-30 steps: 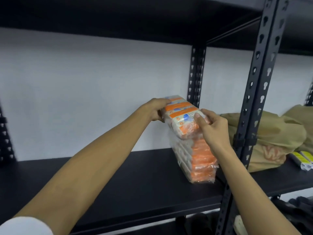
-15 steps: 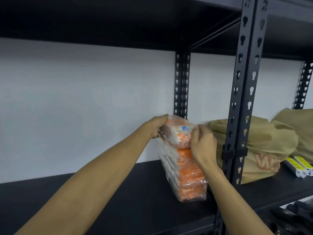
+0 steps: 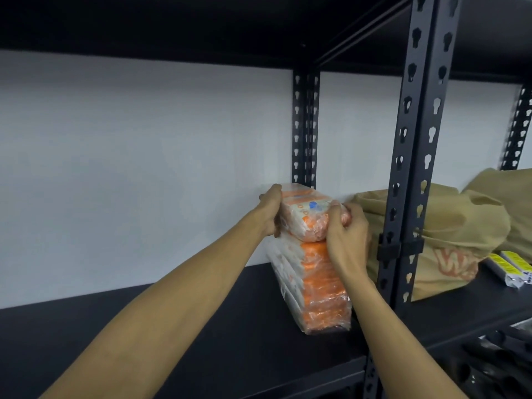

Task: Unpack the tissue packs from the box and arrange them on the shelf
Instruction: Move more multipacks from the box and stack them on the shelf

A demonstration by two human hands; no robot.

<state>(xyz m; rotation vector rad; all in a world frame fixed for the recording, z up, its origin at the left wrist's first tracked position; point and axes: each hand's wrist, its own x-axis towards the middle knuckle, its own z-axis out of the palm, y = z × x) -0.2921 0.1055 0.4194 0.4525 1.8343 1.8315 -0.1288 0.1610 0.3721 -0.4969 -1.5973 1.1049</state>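
Since half a second ago, both hands have slid a bit further back and the top tissue pack point(image 3: 305, 217) now sits squarer on the wrapped stack of tissue packs point(image 3: 319, 286). I've got my left hand point(image 3: 269, 213) curled round its left end and my right hand point(image 3: 347, 234) curled over the right front corner, so both are gripping it. That stack stands on the black shelf point(image 3: 201, 326), close to the white wall, just left of the upright post point(image 3: 408, 174). Brown paper bags point(image 3: 457, 231) sit beyond the post.
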